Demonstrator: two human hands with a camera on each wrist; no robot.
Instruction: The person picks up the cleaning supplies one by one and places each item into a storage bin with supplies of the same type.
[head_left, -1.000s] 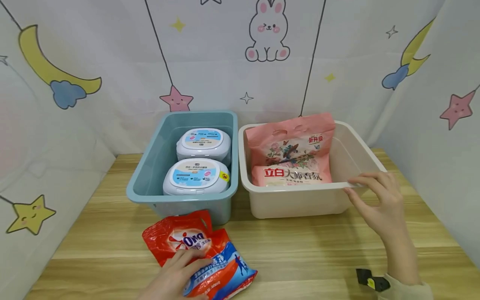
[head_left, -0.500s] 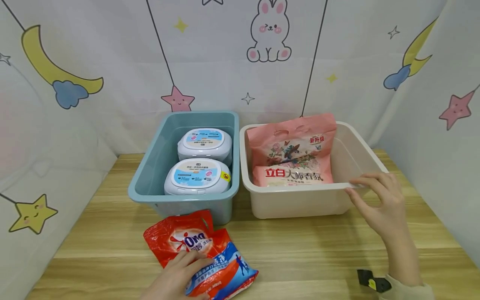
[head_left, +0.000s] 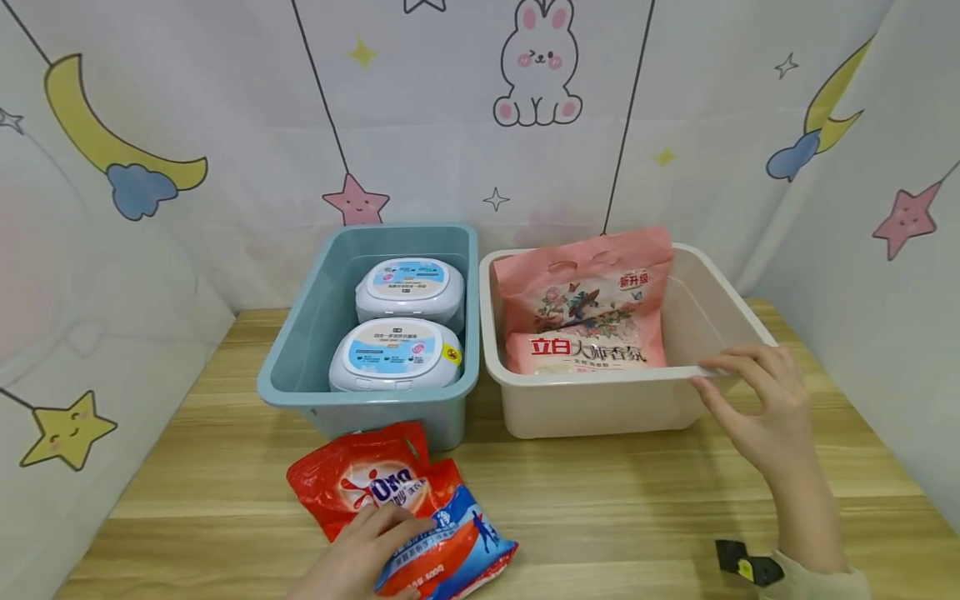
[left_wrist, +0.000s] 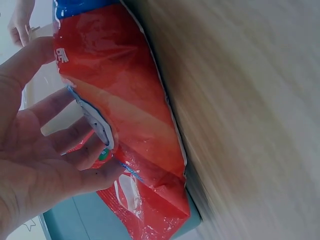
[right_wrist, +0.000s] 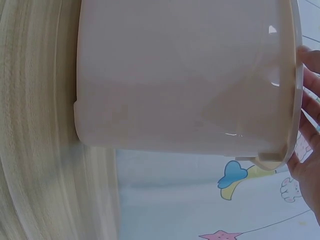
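Observation:
A red and blue bag of laundry powder [head_left: 427,550] lies at an angle on the table before the blue bin. My left hand [head_left: 360,550] rests on its upper face with spread, slightly bent fingers; the left wrist view shows the fingertips [left_wrist: 115,170] touching the bag. My right hand [head_left: 765,408] pinches the front right rim of a white bin [head_left: 600,408], the thumb outside and fingers over the edge. Inside that bin a pink laundry powder bag [head_left: 588,308] leans on the left side. The right wrist view shows mostly the bin's outer wall [right_wrist: 185,75].
To the left of the white bin stands a blue bin [head_left: 382,404] with two white lidded boxes [head_left: 397,354] in it, one behind the other. The wooden table [head_left: 592,508] ends at printed cloth walls [head_left: 442,133]. A black strap [head_left: 750,567] shows beside the right sleeve.
The left hand has shifted very slightly to the right and down on the red bag. The right hand and both bins stay in place; the head view moved a little.

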